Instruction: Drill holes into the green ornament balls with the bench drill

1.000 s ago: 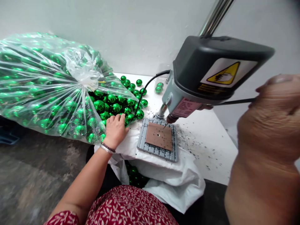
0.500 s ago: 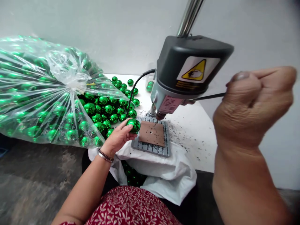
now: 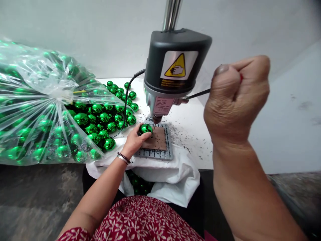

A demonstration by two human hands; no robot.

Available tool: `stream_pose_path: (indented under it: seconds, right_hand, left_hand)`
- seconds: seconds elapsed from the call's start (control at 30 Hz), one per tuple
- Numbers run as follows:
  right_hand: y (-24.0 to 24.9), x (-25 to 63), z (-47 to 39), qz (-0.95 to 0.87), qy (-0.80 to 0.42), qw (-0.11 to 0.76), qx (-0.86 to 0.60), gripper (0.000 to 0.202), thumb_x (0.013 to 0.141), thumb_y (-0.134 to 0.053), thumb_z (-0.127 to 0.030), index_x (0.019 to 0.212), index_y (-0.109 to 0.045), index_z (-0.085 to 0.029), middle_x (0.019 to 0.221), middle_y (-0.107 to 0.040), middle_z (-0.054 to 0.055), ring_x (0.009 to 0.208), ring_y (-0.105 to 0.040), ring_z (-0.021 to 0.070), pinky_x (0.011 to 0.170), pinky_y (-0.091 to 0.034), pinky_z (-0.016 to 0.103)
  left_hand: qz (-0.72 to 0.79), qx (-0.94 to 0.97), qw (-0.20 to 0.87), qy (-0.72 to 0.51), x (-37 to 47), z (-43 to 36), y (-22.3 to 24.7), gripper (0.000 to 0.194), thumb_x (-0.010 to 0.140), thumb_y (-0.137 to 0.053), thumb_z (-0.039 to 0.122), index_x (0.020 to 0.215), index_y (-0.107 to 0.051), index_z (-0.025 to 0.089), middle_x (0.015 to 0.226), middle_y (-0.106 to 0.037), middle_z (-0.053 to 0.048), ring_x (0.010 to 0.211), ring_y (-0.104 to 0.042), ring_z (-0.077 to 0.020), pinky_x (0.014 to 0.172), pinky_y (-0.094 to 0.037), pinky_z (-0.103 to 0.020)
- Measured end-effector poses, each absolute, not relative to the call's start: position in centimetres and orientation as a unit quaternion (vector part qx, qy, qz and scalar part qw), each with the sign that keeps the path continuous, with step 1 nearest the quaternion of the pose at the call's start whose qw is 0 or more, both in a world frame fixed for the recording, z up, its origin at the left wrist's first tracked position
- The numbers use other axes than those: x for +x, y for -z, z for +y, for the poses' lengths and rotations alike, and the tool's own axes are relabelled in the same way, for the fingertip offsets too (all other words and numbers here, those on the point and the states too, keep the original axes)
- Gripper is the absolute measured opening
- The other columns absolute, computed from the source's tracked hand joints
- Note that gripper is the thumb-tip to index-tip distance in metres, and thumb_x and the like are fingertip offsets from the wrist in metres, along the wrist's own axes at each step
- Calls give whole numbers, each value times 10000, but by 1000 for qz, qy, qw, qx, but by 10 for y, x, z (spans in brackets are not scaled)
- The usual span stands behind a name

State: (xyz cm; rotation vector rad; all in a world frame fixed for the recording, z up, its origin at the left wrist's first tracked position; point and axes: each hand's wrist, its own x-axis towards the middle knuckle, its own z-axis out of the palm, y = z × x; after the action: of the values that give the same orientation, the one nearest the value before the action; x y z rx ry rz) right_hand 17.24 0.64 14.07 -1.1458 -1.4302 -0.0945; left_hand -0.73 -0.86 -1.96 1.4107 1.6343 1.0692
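Note:
My left hand (image 3: 135,138) is closed around a shiny green bauble (image 3: 145,129), held over the brown board (image 3: 158,140) on the drill press base (image 3: 170,144). The thin drill bit (image 3: 154,127) is right beside the bauble; I cannot tell if they touch. On the right, my right hand (image 3: 237,97) is wrapped in a fist round the end of the drill press lever (image 3: 199,93), and only a speck of red shows between the fingers. Between the hands stands the drill press (image 3: 175,63), with a yellow warning label on its dark housing.
A large clear plastic bag (image 3: 47,110) full of green baubles bulges on the left. Several loose baubles (image 3: 109,144) lie beside it on the white table (image 3: 200,147). Dark shavings surround the base. A white cloth sack (image 3: 173,187) hangs open at my lap, with baubles inside.
My left hand has brought the bauble over the board, next to the drill bit. My right hand stays closed on the lever. The whole view has shifted.

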Motion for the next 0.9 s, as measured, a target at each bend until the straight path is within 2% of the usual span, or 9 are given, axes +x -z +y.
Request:
stream_pose_path:
  seconds: [0.37,0.57,0.7,0.9]
  right_hand:
    - [-145,172,3,-626,9,597,-501,194,931,-403,-269,786,-353,-150,714,-310,-56,629,-340,-22,664,-316,149]
    - [-143,173,2,-629,14,603,-491,190,929,-389,-270,780,-343,-161,709,-313,-52,625,-328,-10,653,-309,156]
    - [-141,174,3,-632,28,609,-479,194,914,-403,-276,766,-327,-176,687,-324,-50,613,-317,10,630,-301,173]
    - [-141,172,0,-634,10,601,-487,188,929,-357,-290,781,-331,-176,736,-343,-35,659,-347,1,694,-321,160]
  left_hand:
    - [662,605,270,-350,0,-8,28,571,763,-710,361,1303,-575,235,1202,-674,-69,1148,-580,-271,1019,-421,-427]
    - [658,672,187,-285,9,-15,26,548,733,-756,320,1261,-612,282,1283,-653,-54,1241,-511,-325,1068,-336,-496]
    - [646,681,203,-281,11,-15,24,526,771,-730,337,1277,-597,280,1306,-648,-50,1231,-537,-300,1079,-329,-480]
    - [634,665,256,-302,6,-8,21,479,797,-687,375,1249,-614,233,1111,-715,-54,1089,-607,-274,993,-424,-414]
